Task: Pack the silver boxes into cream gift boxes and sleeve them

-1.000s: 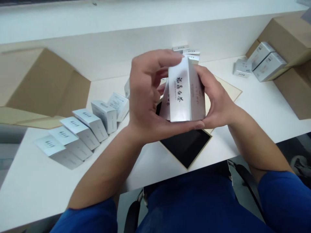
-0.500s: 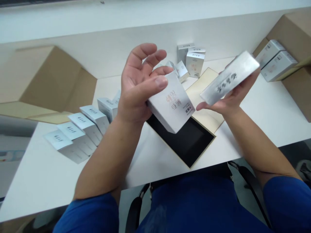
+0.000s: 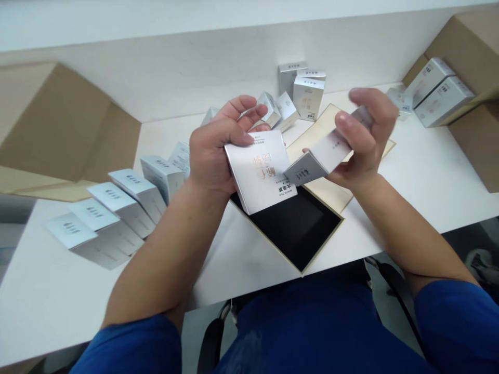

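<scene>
My left hand [image 3: 222,150] grips a white tea box [image 3: 261,171], its broad printed face turned up and marked "WHITE TEA". Between the thumb and fingers of my right hand [image 3: 364,137] is a second tea box [image 3: 327,150], held on a slant with a narrow side up. The near end of that box overlaps the right edge of the first in view; whether they touch I cannot tell. Both are held above an open gift box with a black inside [image 3: 300,231] and a gold rim. Its cream-gold lid [image 3: 329,195] lies behind, partly hidden by my right hand.
Several tea boxes [image 3: 111,196] stand in a slanting row at the left. More tea boxes [image 3: 307,98] stand or lean by the back wall. Cardboard cartons are at the left [image 3: 74,130] and right [image 3: 468,52]; two tea boxes [image 3: 444,93] rest at the right carton's opening.
My right hand has moved slightly left and turned its box, bringing it against or over the left one in view. My left hand has tilted its box so the printed face shows more fully.
</scene>
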Demonstrator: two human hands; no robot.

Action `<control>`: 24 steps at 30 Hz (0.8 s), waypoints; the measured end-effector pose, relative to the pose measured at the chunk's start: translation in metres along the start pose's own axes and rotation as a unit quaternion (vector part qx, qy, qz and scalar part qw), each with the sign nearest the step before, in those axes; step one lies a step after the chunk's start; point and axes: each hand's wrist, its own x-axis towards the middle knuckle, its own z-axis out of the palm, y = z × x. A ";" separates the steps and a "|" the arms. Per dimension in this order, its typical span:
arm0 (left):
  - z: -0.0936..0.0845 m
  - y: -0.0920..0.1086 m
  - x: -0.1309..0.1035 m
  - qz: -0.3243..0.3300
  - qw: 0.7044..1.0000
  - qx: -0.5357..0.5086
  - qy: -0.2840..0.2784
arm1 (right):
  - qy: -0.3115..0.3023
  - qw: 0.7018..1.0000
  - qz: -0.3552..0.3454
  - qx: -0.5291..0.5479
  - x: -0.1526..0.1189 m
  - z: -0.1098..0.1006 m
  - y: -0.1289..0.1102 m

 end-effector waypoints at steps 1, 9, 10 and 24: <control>-0.001 -0.001 0.001 0.000 1.000 0.000 0.007 | -0.019 1.000 -0.009 0.015 0.001 -0.001 -0.005; 0.009 -0.003 0.000 0.078 0.993 -0.006 0.085 | -0.116 0.989 0.049 0.073 -0.009 -0.007 -0.018; 0.011 -0.002 -0.001 0.090 0.992 -0.008 0.091 | -0.117 0.989 0.055 0.078 -0.010 -0.007 -0.016; 0.002 -0.027 0.014 0.330 0.942 0.016 0.056 | -0.099 0.985 0.081 0.114 -0.019 0.009 -0.037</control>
